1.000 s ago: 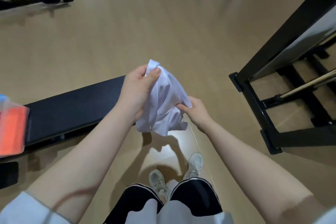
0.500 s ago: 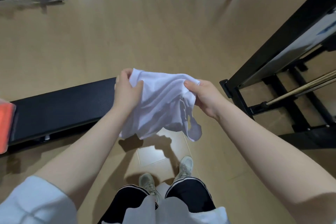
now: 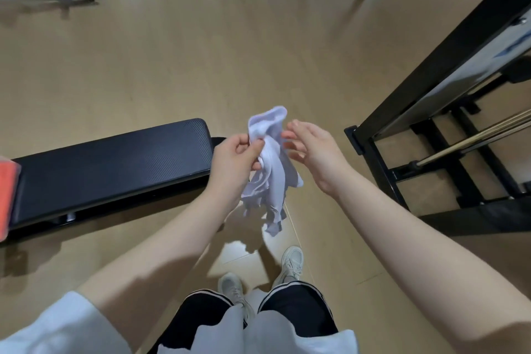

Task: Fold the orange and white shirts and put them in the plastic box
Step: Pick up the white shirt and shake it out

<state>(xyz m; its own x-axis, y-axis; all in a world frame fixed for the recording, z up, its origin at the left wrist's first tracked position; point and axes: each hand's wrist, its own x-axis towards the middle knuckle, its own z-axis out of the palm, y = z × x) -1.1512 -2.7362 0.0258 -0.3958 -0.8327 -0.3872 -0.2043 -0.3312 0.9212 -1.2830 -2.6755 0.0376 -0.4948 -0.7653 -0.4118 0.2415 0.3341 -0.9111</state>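
left hand (image 3: pixel 234 159) is pinching the bunched-up white shirt (image 3: pixel 271 169) near its top so it dangles over the floor, right hand (image 3: pixel 313 149) open just beside it, black bench (image 3: pixel 115 164) left, black rack (image 3: pixel 431 123) right, bare floor ahead

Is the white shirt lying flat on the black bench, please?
No, the white shirt hangs bunched from the left hand in the air, beside the bench.

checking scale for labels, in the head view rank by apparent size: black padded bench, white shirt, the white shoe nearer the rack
1. Black padded bench, largest.
2. Crumpled white shirt, in the left hand's grip; nearer the camera, so it may look oversized.
3. White shoe, smallest.
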